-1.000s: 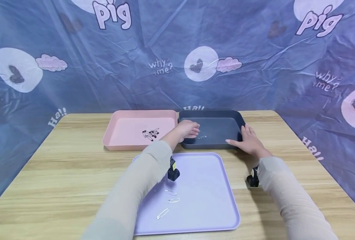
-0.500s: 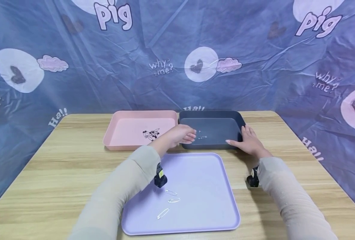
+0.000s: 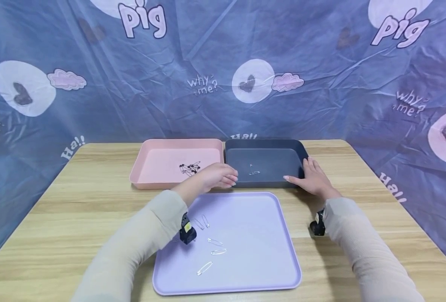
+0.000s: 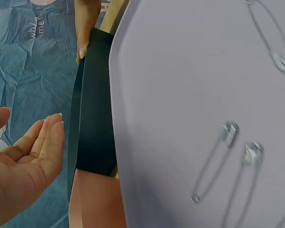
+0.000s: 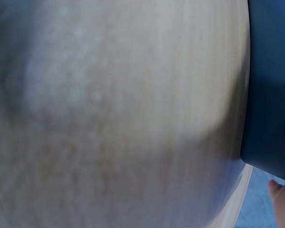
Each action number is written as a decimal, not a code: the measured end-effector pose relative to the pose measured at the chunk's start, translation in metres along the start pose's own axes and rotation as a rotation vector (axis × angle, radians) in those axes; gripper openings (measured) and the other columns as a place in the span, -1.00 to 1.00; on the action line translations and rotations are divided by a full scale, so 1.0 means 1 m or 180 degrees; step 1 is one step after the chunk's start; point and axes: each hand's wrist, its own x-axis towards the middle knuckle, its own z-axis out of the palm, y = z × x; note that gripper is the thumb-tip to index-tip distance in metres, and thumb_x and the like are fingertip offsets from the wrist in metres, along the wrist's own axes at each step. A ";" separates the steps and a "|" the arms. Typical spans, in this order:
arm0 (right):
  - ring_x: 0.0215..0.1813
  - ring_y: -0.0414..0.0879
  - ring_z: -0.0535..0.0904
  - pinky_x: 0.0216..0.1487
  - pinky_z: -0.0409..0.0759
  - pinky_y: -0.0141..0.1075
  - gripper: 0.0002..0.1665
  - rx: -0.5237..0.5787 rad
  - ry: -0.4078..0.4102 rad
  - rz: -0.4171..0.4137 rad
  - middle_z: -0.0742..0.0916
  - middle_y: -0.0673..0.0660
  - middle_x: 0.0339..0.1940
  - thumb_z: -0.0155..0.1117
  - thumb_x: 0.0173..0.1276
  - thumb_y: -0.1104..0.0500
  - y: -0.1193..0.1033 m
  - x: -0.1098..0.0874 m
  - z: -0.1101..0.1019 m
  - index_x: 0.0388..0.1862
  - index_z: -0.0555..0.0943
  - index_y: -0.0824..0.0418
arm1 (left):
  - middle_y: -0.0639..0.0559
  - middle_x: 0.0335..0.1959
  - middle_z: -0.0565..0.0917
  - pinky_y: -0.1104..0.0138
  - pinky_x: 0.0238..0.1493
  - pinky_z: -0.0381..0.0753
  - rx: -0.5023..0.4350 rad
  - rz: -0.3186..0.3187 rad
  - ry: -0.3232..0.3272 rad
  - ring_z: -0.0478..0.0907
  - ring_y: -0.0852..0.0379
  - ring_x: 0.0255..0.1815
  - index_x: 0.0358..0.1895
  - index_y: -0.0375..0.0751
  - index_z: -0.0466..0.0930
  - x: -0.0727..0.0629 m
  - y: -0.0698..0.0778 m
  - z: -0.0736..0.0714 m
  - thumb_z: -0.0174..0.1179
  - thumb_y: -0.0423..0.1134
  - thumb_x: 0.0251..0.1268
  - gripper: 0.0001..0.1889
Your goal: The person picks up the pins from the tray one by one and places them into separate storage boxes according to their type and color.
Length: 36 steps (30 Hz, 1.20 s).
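Silver pins [image 3: 254,172] sit toward the left, near part of the dark tray [image 3: 279,161], one lying flat, a smaller glint just behind it. Left hand [image 3: 220,175] hangs above the gap where the trays meet, near side. Nothing in it that I can see: fingers straight and together, thumb apart, so released. Right hand [image 3: 312,178] is spread round the dark tray's near right corner, thumb at the front rim, fingers over the side; looks like steadying, not lifting, no tight grasp.

At least five loose pins [image 3: 219,252] lie scattered on the lilac tray [image 3: 257,239], nearest the person, probably for easy reach; more may be under the wrist camera [image 3: 187,230]. Black pins [image 3: 190,168] are heaped in the pink tray [image 3: 160,161], beside the dark one, presumably kept apart by colour. Deep walls on both back trays would stop pins sliding off. All on a wood table [image 3: 79,209], printed cloth [image 3: 151,84] behind.
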 end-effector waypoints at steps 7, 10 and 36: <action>0.28 0.30 -0.37 0.22 -0.31 0.08 0.28 -0.0044 -0.0051 0.0027 -0.21 0.46 0.28 -0.10 0.03 -0.45 0.003 0.001 0.000 0.26 -0.30 0.51 | -0.43 0.01 0.37 0.18 0.01 0.39 -0.0050 -0.0037 -0.0062 0.36 -0.25 0.01 0.04 -0.56 0.26 -0.014 -0.005 -0.012 -0.12 -0.33 0.24 -0.63; 0.28 0.30 -0.37 0.22 -0.31 0.08 0.29 -0.0036 -0.0050 0.0020 -0.21 0.46 0.28 -0.10 0.03 -0.45 0.005 0.003 0.001 0.26 -0.31 0.51 | -0.43 0.00 0.37 0.17 0.02 0.38 -0.0037 -0.0038 -0.0101 0.36 -0.25 0.01 0.05 -0.55 0.26 -0.020 -0.008 -0.017 -0.11 -0.33 0.23 -0.62; 0.28 0.32 -0.33 0.22 -0.28 0.08 0.28 -0.0033 0.0011 0.0001 -0.18 0.49 0.27 -0.07 0.04 -0.43 0.002 -0.001 0.001 0.26 -0.28 0.54 | -0.39 -0.11 0.47 0.21 -0.10 0.47 0.0353 0.0027 -0.0224 0.47 -0.15 -0.11 -0.06 -0.56 0.32 -0.050 -0.037 -0.038 -0.10 -0.29 0.22 -0.64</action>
